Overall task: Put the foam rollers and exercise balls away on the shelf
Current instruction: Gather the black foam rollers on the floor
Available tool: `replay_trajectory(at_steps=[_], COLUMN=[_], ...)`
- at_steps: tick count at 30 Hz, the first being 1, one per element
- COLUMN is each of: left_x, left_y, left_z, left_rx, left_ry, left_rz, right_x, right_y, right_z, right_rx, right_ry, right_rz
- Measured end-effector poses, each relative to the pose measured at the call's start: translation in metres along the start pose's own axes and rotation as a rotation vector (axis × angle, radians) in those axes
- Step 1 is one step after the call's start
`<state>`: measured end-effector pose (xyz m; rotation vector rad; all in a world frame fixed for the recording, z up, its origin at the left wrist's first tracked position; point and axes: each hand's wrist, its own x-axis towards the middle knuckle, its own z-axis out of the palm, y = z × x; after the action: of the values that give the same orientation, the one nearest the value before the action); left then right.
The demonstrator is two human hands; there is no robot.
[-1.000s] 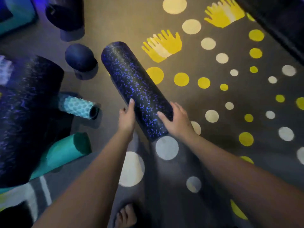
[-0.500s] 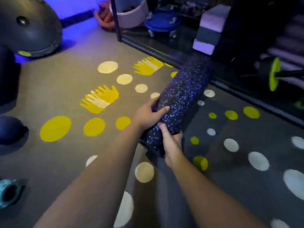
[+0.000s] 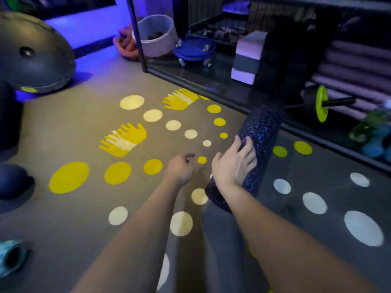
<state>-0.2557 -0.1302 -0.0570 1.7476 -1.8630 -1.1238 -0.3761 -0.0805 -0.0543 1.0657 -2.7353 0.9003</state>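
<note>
A black foam roller with blue speckles is held above the floor, its far end pointing at the low shelf on the right. My right hand grips it near its middle, fingers spread over the top and thumb on the left side. Just left of the roller, my left hand hangs loosely curled and holds nothing. A large dark exercise ball sits at the upper left. A smaller dark ball lies at the left edge. The end of a teal roller shows at the lower left.
The shelf's bottom level holds a white bucket, a blue wheeled dolly, stacked foam blocks, an ab wheel and rolled purple mats. A black shelf post stands at its left corner. The floor mat carries yellow and white dots.
My left hand has let go of the roller and moved off to the left. My right hand has shifted onto its top. The roller has swung closer to the shelf.
</note>
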Motion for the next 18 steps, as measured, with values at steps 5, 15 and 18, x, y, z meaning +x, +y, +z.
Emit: replay_trajectory(at_steps=[5, 15, 18], left_x=[-0.033, -0.268, -0.316], left_y=[-0.074, -0.287, -0.327], left_z=[-0.117, -0.305, -0.333], left_rx=[-0.033, 0.698, 0.768], left_ry=[0.304, 0.671, 0.725], left_rz=[-0.16, -0.737, -0.961], right_x=[-0.049, -0.328, -0.379], right_y=[-0.104, -0.271, -0.274], right_z=[0.028, 0.031, 0.022], right_rx=[0.326, 0.278, 0.266], right_ry=[-0.263, -1.306, -1.392], right_rz=[-0.037, -0.587, -0.761])
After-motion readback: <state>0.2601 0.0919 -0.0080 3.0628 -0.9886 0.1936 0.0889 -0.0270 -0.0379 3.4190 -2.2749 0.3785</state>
